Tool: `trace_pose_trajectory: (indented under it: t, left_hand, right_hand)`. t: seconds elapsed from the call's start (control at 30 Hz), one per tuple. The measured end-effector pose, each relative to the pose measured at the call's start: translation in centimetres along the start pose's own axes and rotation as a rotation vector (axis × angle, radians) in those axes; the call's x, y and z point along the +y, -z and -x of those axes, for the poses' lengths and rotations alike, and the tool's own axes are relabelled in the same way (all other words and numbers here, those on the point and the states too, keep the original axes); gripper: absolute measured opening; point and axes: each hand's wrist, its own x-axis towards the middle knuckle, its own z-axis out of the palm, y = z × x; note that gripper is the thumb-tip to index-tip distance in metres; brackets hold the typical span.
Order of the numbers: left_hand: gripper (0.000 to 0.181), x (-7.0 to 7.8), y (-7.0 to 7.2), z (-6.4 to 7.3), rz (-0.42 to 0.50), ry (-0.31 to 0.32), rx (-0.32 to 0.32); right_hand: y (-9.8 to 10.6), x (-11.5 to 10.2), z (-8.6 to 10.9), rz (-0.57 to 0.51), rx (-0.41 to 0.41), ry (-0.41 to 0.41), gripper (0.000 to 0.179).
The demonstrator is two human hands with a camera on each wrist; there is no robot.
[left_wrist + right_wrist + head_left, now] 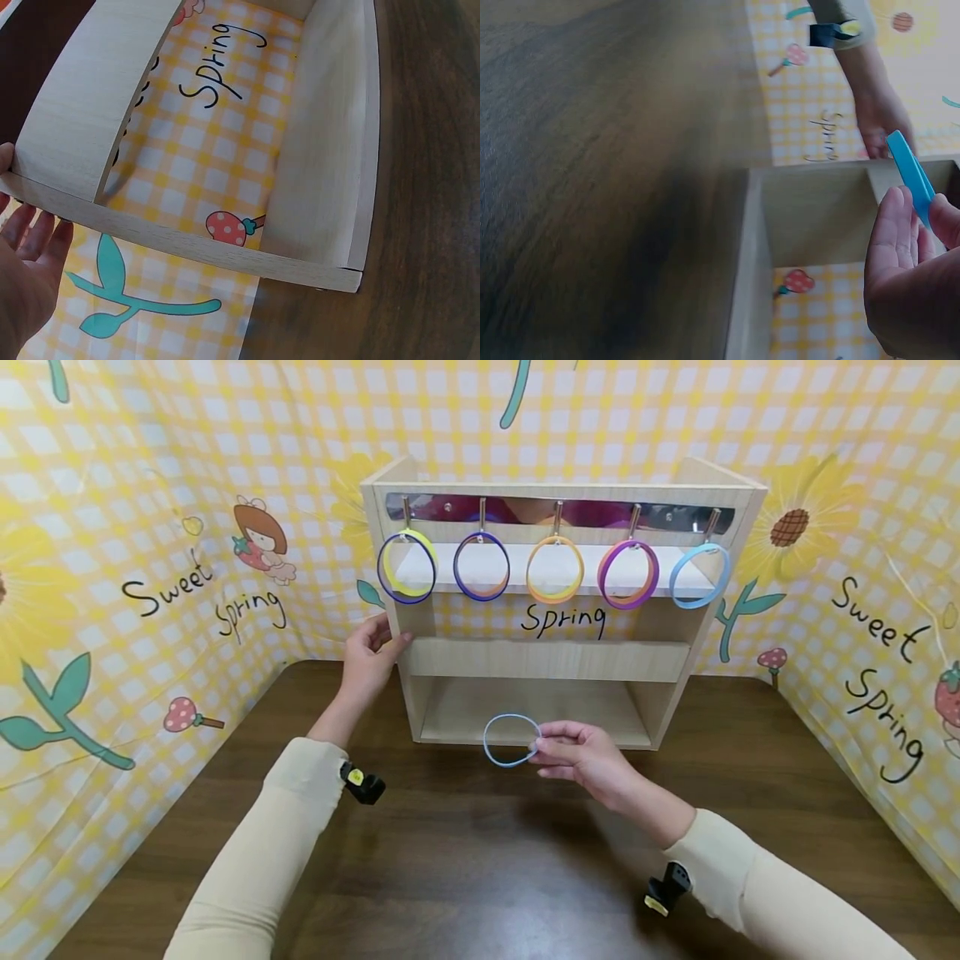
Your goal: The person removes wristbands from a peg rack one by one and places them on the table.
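My right hand [588, 762] pinches a thin light blue wristband [910, 174] between thumb and fingers, in front of the rack's lower opening. My left hand [366, 653] grips the left side panel of a pale wooden rack [540, 658], thumb at the front edge and fingers round the outside. On the rack's metal strip [519, 511] several hooks hold coloured bands: yellow and dark blue [435, 578], blue with orange [457, 578], orange-yellow [528, 578], purple with orange [656, 578] and light blue [726, 578] at the far right.
The rack stands toward the back of a dark wooden table [450, 877]. Behind it and along both sides hangs a yellow checked cloth [315, 552] printed with flowers and lettering. Inside the rack are a white shelf [517, 557] and a low bottom board [525, 706].
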Motion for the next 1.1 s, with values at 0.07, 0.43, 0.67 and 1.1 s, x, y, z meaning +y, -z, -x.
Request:
trace_pose_trajectory:
  t: [0.07, 0.43, 0.67, 1.1]
  left_hand:
    - [0.043, -0.7, 0.1, -0.3, 0.011, 0.000, 0.000]
    - [0.043, -2.7, 0.1, -1.2, 0.031, -0.006, 0.034]
    - [0.043, -1.4, -0.1, -0.8, 0.026, -0.005, 0.050]
    - [0.042, 0.0, -0.5, 0.0, 0.048, -0.013, 0.036]
  right_hand:
    - [-0.3, 0.6, -0.4, 0.012, -0.009, -0.016, 0.014]
    - [-1.8, 2.9, -2.3, 0.025, -0.051, -0.061, 0.018]
    - [-2.7, 4.7, -3.5, 0.070, -0.070, -0.091, 0.023]
    - [-4.3, 7.1, -5.7, 0.130, -0.079, -0.136, 0.038]
